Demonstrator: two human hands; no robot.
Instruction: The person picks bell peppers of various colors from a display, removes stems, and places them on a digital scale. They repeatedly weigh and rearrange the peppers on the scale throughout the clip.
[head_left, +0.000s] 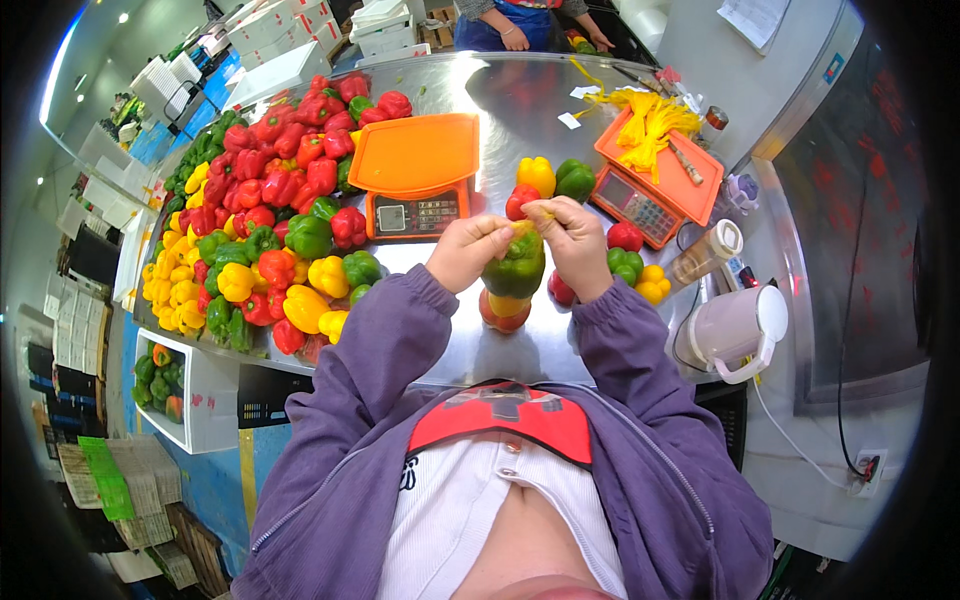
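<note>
My left hand (471, 251) and my right hand (574, 244) pinch the gathered top of a yellow mesh bag (528, 228) between thumbs and fingers. Inside the bag, bell peppers hang in a column: a green pepper (514, 274) on top, a yellow pepper (508, 305) below it and a reddish one (504, 322) lowest. Just beyond my hands, a red pepper (521, 201), a yellow pepper (535, 175) and a green pepper (575, 180) sit together on the steel table (517, 90). Another red pepper (561, 289) lies partly behind my right wrist.
Mixed bell peppers (274, 184) are heaped at left beside an orange scale (415, 154). Yellow mesh bags (656, 124) and a knife lie on a second orange scale (701, 199). An electric kettle (724, 330) and a tumbler (705, 251) stand at right. Another person's hand (514, 39) shows across the table.
</note>
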